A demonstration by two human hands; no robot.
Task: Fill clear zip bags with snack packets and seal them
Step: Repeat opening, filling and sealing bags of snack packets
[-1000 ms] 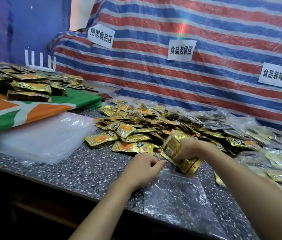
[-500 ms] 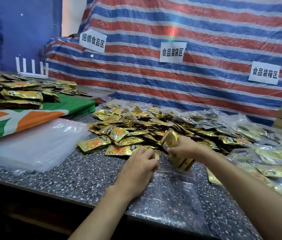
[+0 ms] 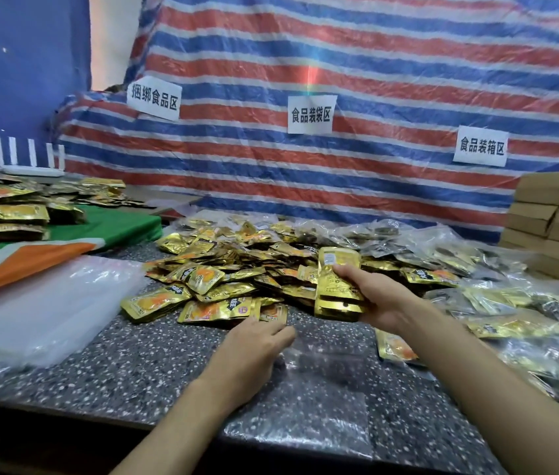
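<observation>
right hand (image 3: 379, 299) grips packet stack (image 3: 338, 286), 12 o'clock of zip bag (image 3: 326, 409); left hand (image 3: 250, 354) at bag mouth, grip unclear.

Head-worn wide view, looking forward and down, close over speckled table (image 3: 141, 365), tarp (image 3: 374, 80) behind

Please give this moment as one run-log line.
right hand: holds packet stack | left hand: at clear zip bag mouth | bag: empty

The right hand (image 3: 379, 299) has lifted its stack of gold packets (image 3: 336, 286) away from the clear bag (image 3: 326, 399), now holding it higher, above the table.
</observation>
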